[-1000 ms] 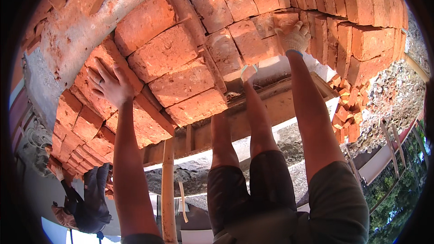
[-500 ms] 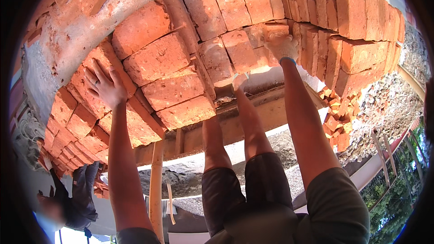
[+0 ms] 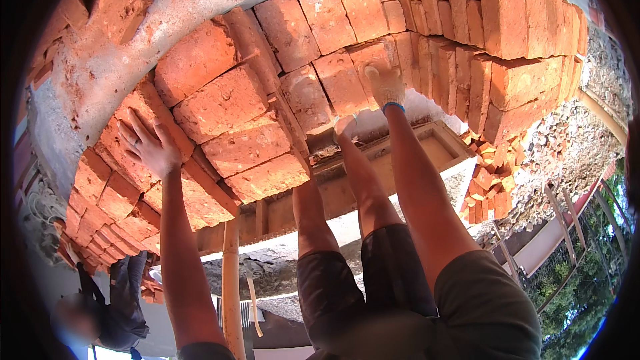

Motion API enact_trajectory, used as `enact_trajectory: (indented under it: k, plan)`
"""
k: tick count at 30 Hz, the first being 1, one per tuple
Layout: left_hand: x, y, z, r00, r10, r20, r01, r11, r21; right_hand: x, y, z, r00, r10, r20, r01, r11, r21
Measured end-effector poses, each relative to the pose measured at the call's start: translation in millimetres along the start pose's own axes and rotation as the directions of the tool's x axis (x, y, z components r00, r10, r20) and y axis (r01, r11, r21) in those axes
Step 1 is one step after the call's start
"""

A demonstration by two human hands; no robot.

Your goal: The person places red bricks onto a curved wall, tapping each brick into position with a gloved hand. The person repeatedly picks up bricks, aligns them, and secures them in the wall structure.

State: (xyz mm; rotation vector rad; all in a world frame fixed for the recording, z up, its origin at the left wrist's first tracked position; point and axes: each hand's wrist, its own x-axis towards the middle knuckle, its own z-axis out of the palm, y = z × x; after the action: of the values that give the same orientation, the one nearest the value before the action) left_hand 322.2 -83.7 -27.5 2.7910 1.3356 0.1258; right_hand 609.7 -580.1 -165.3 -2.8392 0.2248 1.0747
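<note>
My left hand (image 3: 150, 143) lies on a long red brick (image 3: 137, 163) in the stepped brickwork, bare fingers spread, a ring on one. My right hand (image 3: 385, 85), in a pale knit glove with a blue cuff, rests against a brick (image 3: 370, 53) in the middle of the curved course; its fingers are blurred. Rows of blocks (image 3: 287, 33) arch across the view, with narrow bricks set on edge (image 3: 460, 77) to the right. My legs (image 3: 373, 193) in dark shorts show between my forearms, one foot just below the bricks, partly hidden.
Another person (image 3: 117, 300) in dark clothing is at the lower left. A grey concrete band (image 3: 93, 93) runs along the upper left. A wooden frame (image 3: 433, 147) and pole (image 3: 231, 280) sit under the brickwork. A broken brick pile (image 3: 493, 180), rubble and foliage lie at the right.
The view has shifted, carrying the brickwork leftward in frame. My gloved right hand has slid down and left along the middle bricks. My left hand stays spread on the same brick.
</note>
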Motion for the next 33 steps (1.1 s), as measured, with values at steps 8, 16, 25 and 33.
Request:
enact_trajectory:
  k: [8,16,25,33]
  plan:
    - [3,1,-2,0.999,0.032,0.002,-0.032,0.999,0.004,-12,6,-23,0.996,0.039,-0.08,-0.011,0.945,0.327]
    - [1,0,-1,1.0,0.003,0.021,-0.003,1.0,-0.014,-22,21,17,0.991,-0.06,-0.121,0.076,0.988,0.138]
    - [0,14,-15,0.99,-0.079,0.118,0.053,0.976,0.212,-76,-226,-185,0.6,-0.638,-0.483,0.792,0.559,0.246]
    - [3,21,-31,0.975,-0.113,0.193,0.095,0.99,0.101,-129,-497,-224,0.572,-0.819,-0.046,0.771,0.518,0.371]
